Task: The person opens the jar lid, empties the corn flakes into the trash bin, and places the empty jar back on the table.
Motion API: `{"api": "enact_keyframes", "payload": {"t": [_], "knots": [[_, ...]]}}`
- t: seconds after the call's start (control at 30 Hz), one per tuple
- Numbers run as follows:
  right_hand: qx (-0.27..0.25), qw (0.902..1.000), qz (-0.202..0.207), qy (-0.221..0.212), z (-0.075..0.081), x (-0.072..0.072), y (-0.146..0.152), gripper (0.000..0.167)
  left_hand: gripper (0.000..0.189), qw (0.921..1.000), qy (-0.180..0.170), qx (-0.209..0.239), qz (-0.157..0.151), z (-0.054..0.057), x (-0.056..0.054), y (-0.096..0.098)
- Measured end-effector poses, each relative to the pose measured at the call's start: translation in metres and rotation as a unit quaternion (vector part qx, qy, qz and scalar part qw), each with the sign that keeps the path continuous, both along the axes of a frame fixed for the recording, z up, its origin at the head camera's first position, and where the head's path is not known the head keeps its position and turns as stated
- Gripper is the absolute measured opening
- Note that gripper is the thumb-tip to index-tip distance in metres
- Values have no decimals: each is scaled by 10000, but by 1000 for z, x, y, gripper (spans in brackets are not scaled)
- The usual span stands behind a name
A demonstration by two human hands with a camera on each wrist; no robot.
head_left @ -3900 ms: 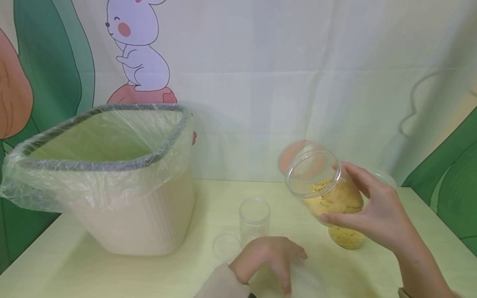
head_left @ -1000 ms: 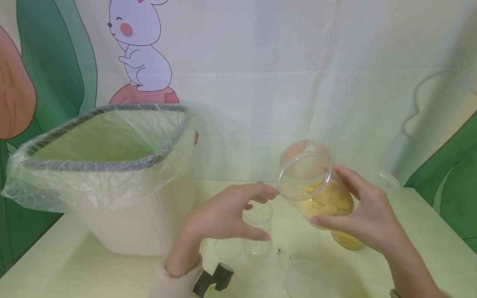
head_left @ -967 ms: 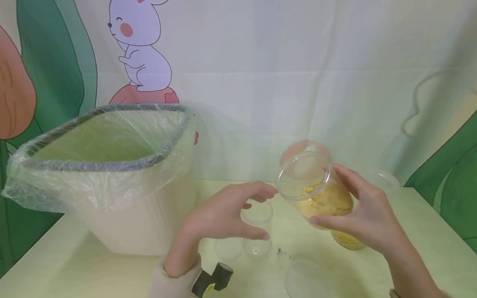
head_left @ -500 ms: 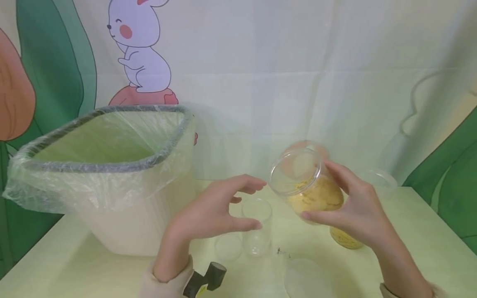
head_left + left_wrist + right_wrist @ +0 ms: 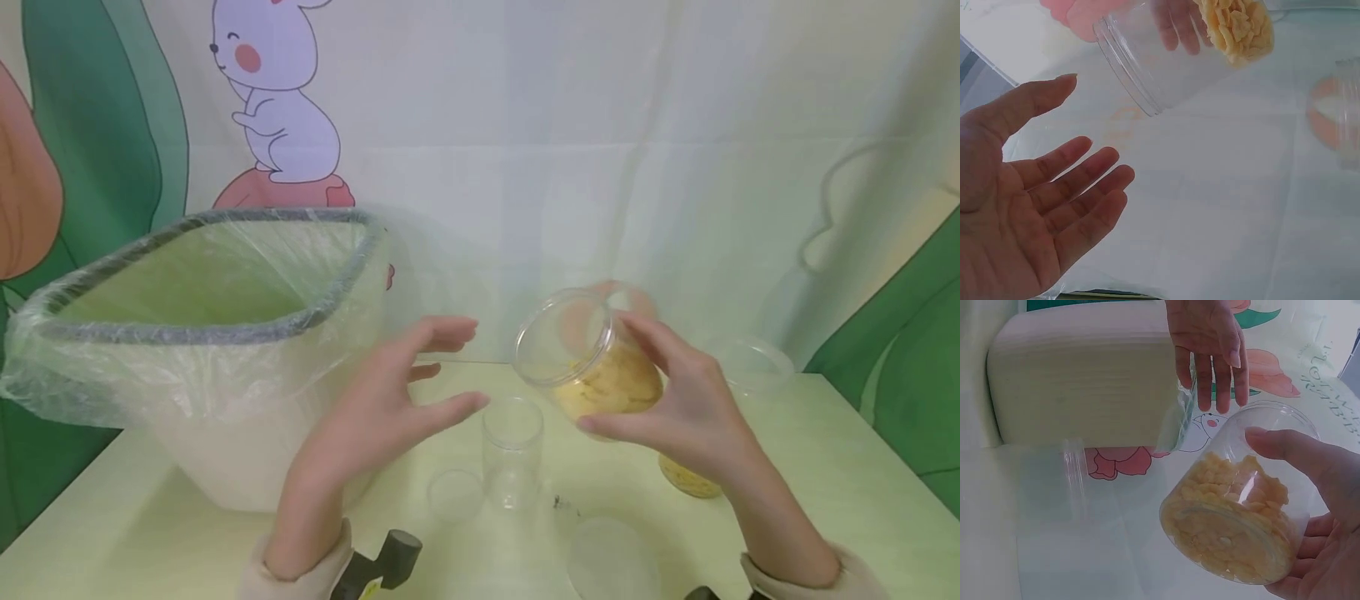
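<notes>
In the head view my right hand (image 5: pixel 682 392) grips a clear plastic jar (image 5: pixel 562 342) about its side. The jar is lidless and tilted, its mouth facing left, above the table. Yellow flakes (image 5: pixel 1229 506) fill its lower part in the right wrist view. Left of the jar's mouth, my left hand (image 5: pixel 375 408) is raised with fingers spread and nothing in it, as the left wrist view also shows. Below, between the hands, an open clear jar (image 5: pixel 512 458) stands upright on the table with no flakes visible in it.
A bin (image 5: pixel 300 442) with a clear plastic liner stands at the left. Round clear lids lie on the table, one beside the standing jar (image 5: pixel 455 496), one in front (image 5: pixel 611 558). Another jar of yellow flakes (image 5: pixel 690 477) is partly hidden behind my right hand. Dark specks (image 5: pixel 558 502) dot the table.
Earlier my left hand was low over the front lid; it rose and then shifted left. Over the last second, my right hand carried the tilted jar leftward.
</notes>
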State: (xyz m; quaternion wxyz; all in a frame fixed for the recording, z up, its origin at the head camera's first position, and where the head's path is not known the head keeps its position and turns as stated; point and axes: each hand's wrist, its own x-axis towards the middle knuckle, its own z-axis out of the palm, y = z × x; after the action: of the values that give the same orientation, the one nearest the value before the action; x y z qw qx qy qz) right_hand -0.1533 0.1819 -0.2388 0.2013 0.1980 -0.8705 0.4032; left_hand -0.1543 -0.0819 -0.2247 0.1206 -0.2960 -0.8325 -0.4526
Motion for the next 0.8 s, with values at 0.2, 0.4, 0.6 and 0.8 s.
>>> {"api": "enact_keyframes", "payload": {"t": [0.2, 0.4, 0.6, 0.8], "knots": [[52, 10000, 67, -7, 5, -3, -8, 90, 50, 9979, -20, 302, 564, 3, 5, -15], [-31, 9999, 145, -10, 10, -7, -17, 88, 50, 9921, 227, 655, 1050, 6, 11, -29], [-172, 9995, 274, -38, 15, -11, -26, 84, 47, 9825, 699, 991, 1414, 10, 19, -38], [-121, 9995, 286, 49, 20, -14, -31, 84, 45, 9727, 1088, 1197, 1664, 15, 29, -45]]}}
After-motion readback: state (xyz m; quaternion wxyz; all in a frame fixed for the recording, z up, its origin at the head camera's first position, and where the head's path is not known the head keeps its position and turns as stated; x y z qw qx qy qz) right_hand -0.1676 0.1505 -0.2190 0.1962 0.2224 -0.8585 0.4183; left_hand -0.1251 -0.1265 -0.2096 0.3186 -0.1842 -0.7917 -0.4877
